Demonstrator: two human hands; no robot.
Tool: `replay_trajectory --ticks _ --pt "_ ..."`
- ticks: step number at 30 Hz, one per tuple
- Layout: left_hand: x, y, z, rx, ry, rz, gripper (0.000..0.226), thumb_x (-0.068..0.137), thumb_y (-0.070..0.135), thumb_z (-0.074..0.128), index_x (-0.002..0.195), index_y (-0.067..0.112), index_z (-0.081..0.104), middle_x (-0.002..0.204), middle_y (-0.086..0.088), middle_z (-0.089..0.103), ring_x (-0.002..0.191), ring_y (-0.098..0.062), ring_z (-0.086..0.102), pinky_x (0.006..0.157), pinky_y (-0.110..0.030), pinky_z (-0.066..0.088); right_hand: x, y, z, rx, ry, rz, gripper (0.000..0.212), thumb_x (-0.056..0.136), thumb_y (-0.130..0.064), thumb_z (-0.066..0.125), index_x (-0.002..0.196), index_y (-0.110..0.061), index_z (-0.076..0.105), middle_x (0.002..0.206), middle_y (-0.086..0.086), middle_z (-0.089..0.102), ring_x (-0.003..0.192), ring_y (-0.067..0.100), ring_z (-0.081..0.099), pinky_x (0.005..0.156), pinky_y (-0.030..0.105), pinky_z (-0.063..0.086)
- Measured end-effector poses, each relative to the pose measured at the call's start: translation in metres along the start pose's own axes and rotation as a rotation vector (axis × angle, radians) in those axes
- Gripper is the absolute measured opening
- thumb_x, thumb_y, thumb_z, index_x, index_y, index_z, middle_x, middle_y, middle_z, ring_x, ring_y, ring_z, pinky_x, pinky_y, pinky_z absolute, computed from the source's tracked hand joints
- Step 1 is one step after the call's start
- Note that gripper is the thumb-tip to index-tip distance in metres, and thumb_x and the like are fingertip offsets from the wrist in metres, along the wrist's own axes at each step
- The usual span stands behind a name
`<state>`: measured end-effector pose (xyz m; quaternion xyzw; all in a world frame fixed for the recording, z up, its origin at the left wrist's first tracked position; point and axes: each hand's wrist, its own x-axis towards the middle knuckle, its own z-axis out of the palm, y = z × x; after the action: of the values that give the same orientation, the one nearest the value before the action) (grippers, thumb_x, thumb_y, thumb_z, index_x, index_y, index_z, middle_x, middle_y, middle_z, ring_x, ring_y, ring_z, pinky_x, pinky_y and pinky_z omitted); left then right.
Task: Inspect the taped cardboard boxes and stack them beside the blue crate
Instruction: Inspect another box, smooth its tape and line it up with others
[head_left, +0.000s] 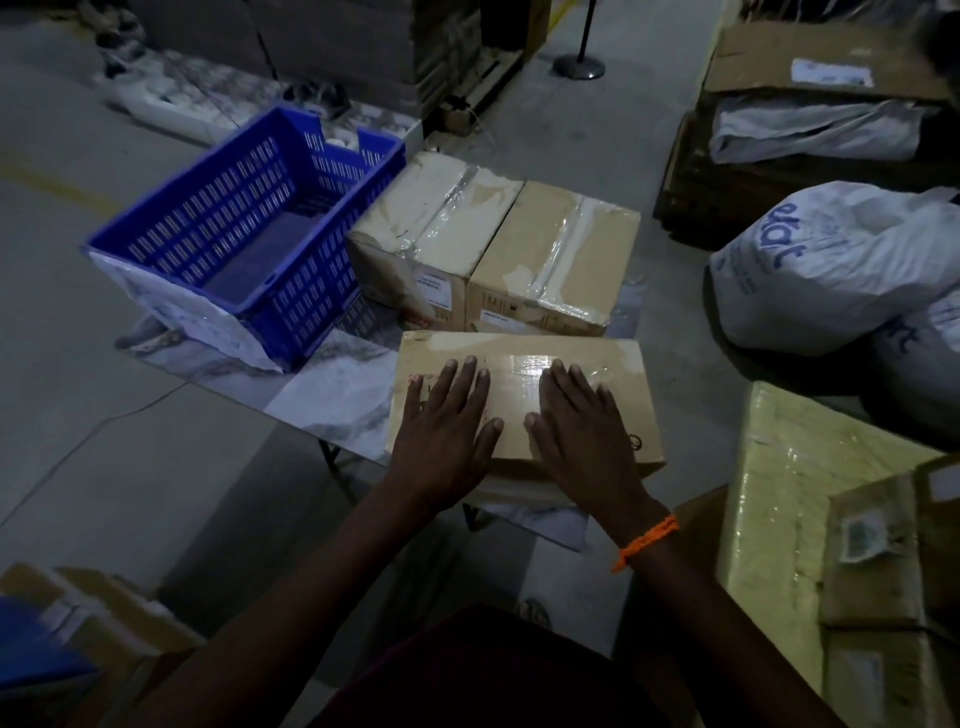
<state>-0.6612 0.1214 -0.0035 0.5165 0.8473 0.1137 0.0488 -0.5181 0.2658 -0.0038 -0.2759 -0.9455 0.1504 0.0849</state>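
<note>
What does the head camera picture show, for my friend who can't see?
A person's left hand and right hand lie flat on the taped top of a brown cardboard box on a marble-patterned table. Behind it, a second taped cardboard box and a third sit side by side, right of a slotted blue plastic crate.

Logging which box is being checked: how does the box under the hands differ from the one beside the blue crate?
The near box has the left hand and right hand flat on it; the crate-side box is untouched. Tape runs sideways on the near box, front-to-back on the crate-side box. Both are taped brown cardboard.
</note>
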Motion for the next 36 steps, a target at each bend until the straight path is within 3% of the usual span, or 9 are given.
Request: replay_trajectory --ticks 4,8,14,22,25,28,30,32,36 --pt "-0.022 -0.003 -0.007 -0.04 -0.003 0.041 0.074 0.1 0.059 0.018 0.162 0.018 0.015 0.17 -0.003 0.0 0.157 -0.021 -0.005 0.123 -0.047 -0.01 -0.029 0.002 -0.002 0.13 0.082 0.015 0.06 0.103 -0.038 0.046 0.156 -0.009 0.042 0.164 0.01 0.037 0.155 0.024 0.028 0.124 0.045 0.023" --pt "-0.049 -0.01 0.001 0.038 0.002 0.057 0.073 0.102 0.057 0.028 0.161 0.014 0.022 0.169 -0.006 0.012 0.157 -0.025 0.013 0.126 -0.047 0.002 -0.056 0.004 0.003 0.021 0.083 0.004 0.062 0.105 -0.046 0.036 0.154 -0.009 0.044 0.163 0.011 0.039 0.153 0.025 0.032 0.123 0.05 0.028" --pt "-0.053 -0.012 0.01 0.101 0.02 0.088 0.085 0.1 0.068 0.029 0.161 0.01 0.022 0.169 -0.009 0.015 0.156 -0.026 0.013 0.125 -0.048 0.009 -0.065 0.004 0.012 -0.08 0.098 -0.008 0.073 0.106 -0.057 0.026 0.157 -0.006 0.04 0.166 0.012 0.032 0.156 0.025 0.027 0.128 0.036 -0.001" --pt "-0.045 -0.011 -0.001 -0.121 0.006 0.042 0.082 0.097 0.069 0.024 0.162 0.019 0.02 0.169 0.001 0.007 0.155 -0.014 -0.001 0.126 -0.038 0.0 -0.055 0.014 0.005 0.04 0.037 -0.014 0.072 0.106 -0.061 0.024 0.155 -0.012 0.045 0.164 0.006 0.038 0.155 0.02 0.028 0.127 0.047 0.017" --pt "-0.036 -0.013 -0.007 -0.34 0.123 -0.05 0.073 0.094 0.06 0.041 0.152 0.015 0.044 0.164 -0.007 0.031 0.153 -0.022 0.019 0.123 -0.045 0.021 -0.048 0.019 -0.012 0.223 0.113 0.051 0.059 0.101 -0.043 0.056 0.149 -0.008 0.052 0.158 0.009 0.047 0.148 0.023 0.04 0.122 0.045 0.032" --pt "-0.02 -0.02 -0.012 -0.489 0.147 -0.208 0.068 0.095 0.053 0.052 0.152 0.017 0.041 0.161 -0.011 0.034 0.151 -0.029 0.026 0.121 -0.05 0.029 -0.037 0.029 -0.029 0.363 0.306 0.241 0.059 0.093 -0.016 0.076 0.146 -0.006 0.053 0.15 0.014 0.053 0.137 0.028 0.051 0.113 0.042 0.044" --pt "-0.006 -0.024 -0.019 -0.578 0.169 -0.264 0.058 0.095 0.05 0.058 0.144 0.022 0.043 0.151 -0.007 0.044 0.138 -0.02 0.045 0.111 -0.045 0.046 -0.026 0.037 -0.039 0.402 0.358 0.337 0.058 0.092 -0.016 0.076 0.144 -0.004 0.053 0.145 0.018 0.055 0.131 0.032 0.056 0.106 0.037 0.047" --pt "0.008 -0.029 -0.023 -0.651 0.18 -0.294 0.049 0.092 0.047 0.063 0.132 0.024 0.045 0.135 0.0 0.055 0.118 -0.01 0.06 0.086 -0.032 0.06 -0.011 0.05 -0.046 0.468 0.252 0.467 0.06 0.091 -0.024 0.078 0.142 -0.003 0.054 0.139 0.019 0.059 0.128 0.035 0.057 0.103 0.031 0.043" --pt "0.024 -0.038 -0.03 -0.923 0.043 -0.545 0.04 0.096 0.037 0.066 0.129 0.022 0.05 0.119 0.002 0.069 0.101 -0.011 0.07 0.061 -0.019 0.053 0.01 0.068 -0.036 0.769 0.043 0.65 0.079 0.067 -0.078 0.075 0.124 -0.023 0.065 0.111 -0.003 0.076 0.101 0.022 0.073 0.093 0.052 0.059"
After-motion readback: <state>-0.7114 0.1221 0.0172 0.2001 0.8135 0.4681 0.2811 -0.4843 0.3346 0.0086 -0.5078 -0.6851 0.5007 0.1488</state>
